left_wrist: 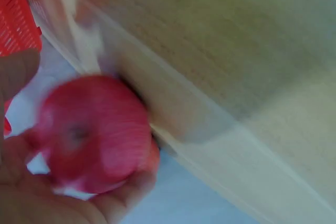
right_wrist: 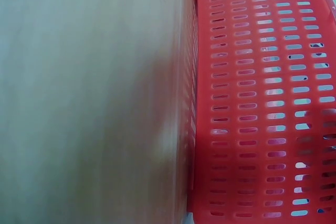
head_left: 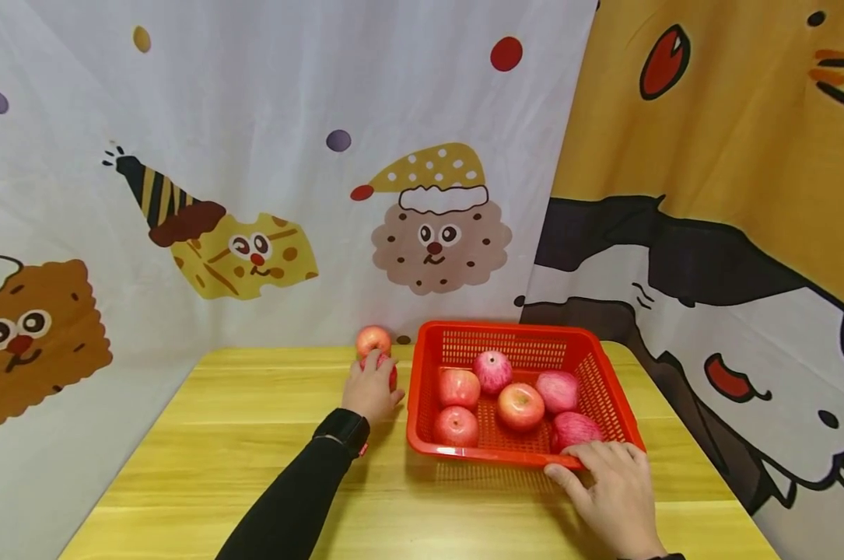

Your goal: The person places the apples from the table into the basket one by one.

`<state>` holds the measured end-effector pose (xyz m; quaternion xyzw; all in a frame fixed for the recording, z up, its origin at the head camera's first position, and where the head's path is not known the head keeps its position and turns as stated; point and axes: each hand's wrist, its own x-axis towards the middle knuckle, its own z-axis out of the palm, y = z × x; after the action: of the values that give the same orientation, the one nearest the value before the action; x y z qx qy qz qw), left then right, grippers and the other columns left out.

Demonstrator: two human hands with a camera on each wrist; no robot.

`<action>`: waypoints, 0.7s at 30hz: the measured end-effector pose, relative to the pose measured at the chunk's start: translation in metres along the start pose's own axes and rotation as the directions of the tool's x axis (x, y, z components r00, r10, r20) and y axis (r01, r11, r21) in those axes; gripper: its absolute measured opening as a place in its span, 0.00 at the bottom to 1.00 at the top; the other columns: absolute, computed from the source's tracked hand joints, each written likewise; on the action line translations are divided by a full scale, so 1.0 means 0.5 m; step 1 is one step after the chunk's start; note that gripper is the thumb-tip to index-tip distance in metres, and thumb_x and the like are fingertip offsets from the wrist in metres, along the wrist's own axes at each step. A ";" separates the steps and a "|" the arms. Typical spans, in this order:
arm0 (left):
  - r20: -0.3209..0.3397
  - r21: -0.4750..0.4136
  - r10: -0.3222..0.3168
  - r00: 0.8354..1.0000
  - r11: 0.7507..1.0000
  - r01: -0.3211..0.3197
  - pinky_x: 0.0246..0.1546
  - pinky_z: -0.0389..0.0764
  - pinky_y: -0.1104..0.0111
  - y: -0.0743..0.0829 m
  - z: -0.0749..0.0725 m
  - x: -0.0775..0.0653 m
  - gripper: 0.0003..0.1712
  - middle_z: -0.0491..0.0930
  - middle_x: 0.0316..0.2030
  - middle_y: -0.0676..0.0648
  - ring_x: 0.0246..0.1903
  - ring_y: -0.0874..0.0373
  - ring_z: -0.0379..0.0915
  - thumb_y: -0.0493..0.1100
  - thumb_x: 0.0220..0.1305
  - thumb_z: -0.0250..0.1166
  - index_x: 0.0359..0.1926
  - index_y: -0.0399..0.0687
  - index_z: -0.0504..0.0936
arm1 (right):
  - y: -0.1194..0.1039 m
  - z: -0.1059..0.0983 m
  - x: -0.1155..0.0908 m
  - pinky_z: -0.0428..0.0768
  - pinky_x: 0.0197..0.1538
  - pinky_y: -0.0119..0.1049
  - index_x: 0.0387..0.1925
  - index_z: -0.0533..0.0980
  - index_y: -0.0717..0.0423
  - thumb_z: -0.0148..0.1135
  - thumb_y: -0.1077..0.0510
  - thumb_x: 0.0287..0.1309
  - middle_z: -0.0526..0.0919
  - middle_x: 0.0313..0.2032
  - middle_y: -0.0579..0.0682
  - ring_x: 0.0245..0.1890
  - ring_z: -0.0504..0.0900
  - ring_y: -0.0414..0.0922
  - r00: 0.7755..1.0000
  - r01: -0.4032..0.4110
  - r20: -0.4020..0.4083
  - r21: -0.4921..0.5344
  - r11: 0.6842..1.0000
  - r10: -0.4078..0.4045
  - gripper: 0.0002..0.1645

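At the back of the table, my left hand (head_left: 370, 391) curls its fingers around a red apple (left_wrist: 94, 132). In the head view the hand covers much of that apple. Right behind it sits a paler apple (head_left: 373, 341), close to the curtain. To the right stands a red plastic basket (head_left: 488, 453) with slotted walls. Several apples lie in it, among them a yellowish-red one (head_left: 521, 406) in the middle and a dark pink one (head_left: 576, 430) near the front rim. My right hand (head_left: 614, 490) grips the front right rim, fingers over the edge and thumb outside.
The wooden table (head_left: 253, 435) reaches back to a white curtain (head_left: 267, 117) with cartoon figures. On the right hangs another cartoon cloth (head_left: 716, 233). Slotted basket wall fills the right side of the right wrist view.
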<state>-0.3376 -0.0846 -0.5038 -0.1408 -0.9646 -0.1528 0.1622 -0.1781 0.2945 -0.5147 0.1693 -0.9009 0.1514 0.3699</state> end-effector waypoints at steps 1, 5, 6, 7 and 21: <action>0.006 -0.001 -0.002 1.000 1.000 0.002 0.46 0.76 0.47 0.001 0.003 0.001 0.37 0.68 0.59 0.36 0.45 0.32 0.65 0.53 0.52 0.76 0.61 0.46 0.77 | 0.000 0.000 0.000 0.62 0.47 0.54 0.31 0.82 0.46 0.72 0.34 0.44 0.85 0.31 0.44 0.35 0.76 0.49 1.000 -0.001 -0.002 -0.001 1.000 0.001 0.23; 0.014 0.002 -0.015 1.000 1.000 0.015 0.40 0.79 0.52 -0.005 0.018 0.000 0.36 0.71 0.55 0.37 0.38 0.38 0.68 0.55 0.50 0.77 0.58 0.47 0.77 | 0.000 0.000 0.000 0.62 0.47 0.54 0.31 0.82 0.47 0.71 0.34 0.44 0.85 0.31 0.45 0.35 0.76 0.50 1.000 -0.001 -0.008 -0.012 1.000 0.001 0.23; 0.008 -0.007 -0.021 1.000 1.000 0.021 0.38 0.80 0.52 -0.005 0.019 -0.002 0.37 0.71 0.54 0.37 0.37 0.38 0.69 0.54 0.48 0.78 0.58 0.47 0.77 | 0.000 0.001 0.000 0.63 0.46 0.54 0.31 0.82 0.47 0.72 0.34 0.44 0.85 0.31 0.45 0.34 0.76 0.50 1.000 0.000 -0.009 -0.013 1.000 0.000 0.23; 0.002 -0.004 -0.023 1.000 1.000 0.023 0.36 0.80 0.52 -0.008 0.021 -0.004 0.37 0.72 0.53 0.37 0.35 0.38 0.69 0.54 0.47 0.78 0.57 0.47 0.77 | 0.001 0.000 0.000 0.63 0.46 0.54 0.31 0.82 0.47 0.72 0.34 0.44 0.85 0.31 0.45 0.34 0.76 0.50 1.000 0.001 -0.011 -0.012 1.000 -0.001 0.23; -0.017 0.002 -0.050 0.999 0.999 0.050 0.29 0.81 0.51 -0.012 0.008 -0.030 0.39 0.73 0.46 0.37 0.27 0.39 0.72 0.56 0.45 0.79 0.58 0.50 0.76 | -0.001 0.003 -0.003 0.63 0.46 0.53 0.29 0.81 0.46 0.71 0.34 0.44 0.85 0.30 0.45 0.33 0.75 0.50 0.999 0.009 -0.036 -0.015 1.000 -0.009 0.23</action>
<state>-0.3270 -0.0919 -0.5144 -0.1151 -0.9667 -0.1569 0.1665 -0.1778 0.2936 -0.5166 0.1678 -0.8944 0.1462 0.3880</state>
